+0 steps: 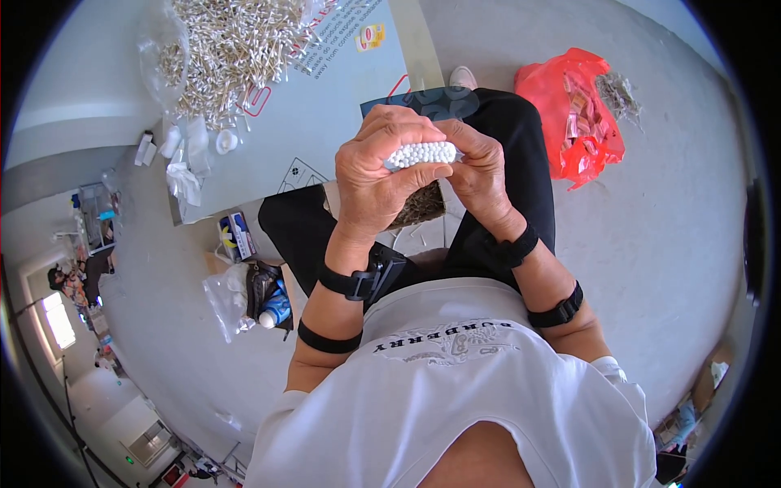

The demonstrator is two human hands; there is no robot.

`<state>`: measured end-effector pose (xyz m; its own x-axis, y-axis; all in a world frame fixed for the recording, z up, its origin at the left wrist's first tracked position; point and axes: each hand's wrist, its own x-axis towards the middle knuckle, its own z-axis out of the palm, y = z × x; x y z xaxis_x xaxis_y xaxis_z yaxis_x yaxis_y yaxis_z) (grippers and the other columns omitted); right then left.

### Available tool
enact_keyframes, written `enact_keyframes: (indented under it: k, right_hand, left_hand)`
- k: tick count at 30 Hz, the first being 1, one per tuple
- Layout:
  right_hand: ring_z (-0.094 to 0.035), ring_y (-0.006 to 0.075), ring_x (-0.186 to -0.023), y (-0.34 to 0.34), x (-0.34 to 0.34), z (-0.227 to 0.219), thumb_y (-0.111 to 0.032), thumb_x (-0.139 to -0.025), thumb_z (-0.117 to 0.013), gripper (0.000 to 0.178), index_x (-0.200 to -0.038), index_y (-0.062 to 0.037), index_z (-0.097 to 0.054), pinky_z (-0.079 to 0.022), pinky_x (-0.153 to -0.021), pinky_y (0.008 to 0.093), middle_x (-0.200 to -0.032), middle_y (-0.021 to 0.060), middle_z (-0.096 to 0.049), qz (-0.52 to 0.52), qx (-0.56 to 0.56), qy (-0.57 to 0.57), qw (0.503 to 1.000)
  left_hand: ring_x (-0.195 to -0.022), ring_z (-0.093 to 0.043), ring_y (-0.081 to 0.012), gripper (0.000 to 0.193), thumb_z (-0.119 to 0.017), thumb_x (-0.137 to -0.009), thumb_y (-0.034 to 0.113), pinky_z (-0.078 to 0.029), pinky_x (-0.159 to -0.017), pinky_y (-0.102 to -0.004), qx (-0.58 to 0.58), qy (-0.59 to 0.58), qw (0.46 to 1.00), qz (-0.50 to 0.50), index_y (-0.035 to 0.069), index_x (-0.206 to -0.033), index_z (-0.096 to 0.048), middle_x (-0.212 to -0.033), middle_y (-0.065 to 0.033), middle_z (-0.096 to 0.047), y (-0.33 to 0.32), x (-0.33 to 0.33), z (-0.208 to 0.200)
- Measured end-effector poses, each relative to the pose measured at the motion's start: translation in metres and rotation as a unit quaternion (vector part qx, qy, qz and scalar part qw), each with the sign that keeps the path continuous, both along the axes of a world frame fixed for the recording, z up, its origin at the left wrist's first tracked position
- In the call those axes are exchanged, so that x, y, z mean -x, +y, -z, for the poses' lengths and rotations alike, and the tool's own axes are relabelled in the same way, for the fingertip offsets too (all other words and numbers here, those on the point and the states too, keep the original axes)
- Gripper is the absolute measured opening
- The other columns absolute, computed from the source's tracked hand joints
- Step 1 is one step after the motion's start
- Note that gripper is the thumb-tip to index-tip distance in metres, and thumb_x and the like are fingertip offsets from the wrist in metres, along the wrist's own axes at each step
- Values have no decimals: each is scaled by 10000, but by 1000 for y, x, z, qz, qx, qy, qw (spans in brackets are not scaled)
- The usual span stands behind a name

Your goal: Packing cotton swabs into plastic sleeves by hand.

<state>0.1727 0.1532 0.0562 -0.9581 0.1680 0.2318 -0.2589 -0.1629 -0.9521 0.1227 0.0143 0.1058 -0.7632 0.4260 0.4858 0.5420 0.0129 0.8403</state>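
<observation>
In front of my lap, both my hands are closed around a tight bundle of cotton swabs [423,154], its white cotton tips facing up toward me. The fingers and thumb of my left hand [376,163] wrap the bundle's left side. My right hand [482,167] grips its right end between fingers and thumb. What looks like clear plastic shows at the bundle's edges. A big loose heap of cotton swabs [232,57] lies at the far left on a pale table [268,146], partly on clear plastic.
Small white containers [226,142] stand at the table's near left edge. Below my hands is a brown-filled box [421,207]. On the floor are a red plastic bag [529,85] with pinkish packets at right and a blue bottle [277,305] among bags at left. Another person [81,276] is far left.
</observation>
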Motion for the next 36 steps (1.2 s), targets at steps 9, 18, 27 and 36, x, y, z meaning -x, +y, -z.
enact_keyframes:
  k: [9,18,27,36]
  right_hand:
    - [-625,131,-806,1,-13,-6,32,-825,-665,233,-1058,28,-674,-504,-783,257,-887,72,-686,-19,57,-38,997]
    - [-649,92,-700,9,-30,-19,-160,-903,-663,213,-1026,13,-667,-498,-625,223,-846,77,-706,-26,209,-211,955]
    - [-573,102,-562,13,-44,-27,-140,-891,-632,212,-968,57,-647,-462,-500,216,-743,101,-660,-95,296,-293,904]
    - [-470,51,-723,12,-64,-54,-189,-924,-646,239,-1085,-14,-660,-401,-671,190,-832,-19,-570,41,-45,-37,997]
  left_hand:
    - [-937,-620,-202,468,-840,-691,157,-499,-825,-329,-12,-65,998,-11,63,-1108,-650,-1013,-53,-660,2,-14,-9]
    - [-810,-609,-75,231,-717,-828,55,-472,-657,-219,51,-393,916,-60,-22,-1025,-625,-927,-71,-651,-24,-42,-2]
    - [-805,-563,-273,300,-720,-646,-65,-483,-676,-345,162,184,961,-131,48,-902,-613,-815,-74,-529,-20,-67,-7]
    - [-648,-538,-239,174,-699,-733,-47,-452,-591,-330,76,101,984,-129,12,-767,-540,-757,-86,-533,-31,-69,-24]
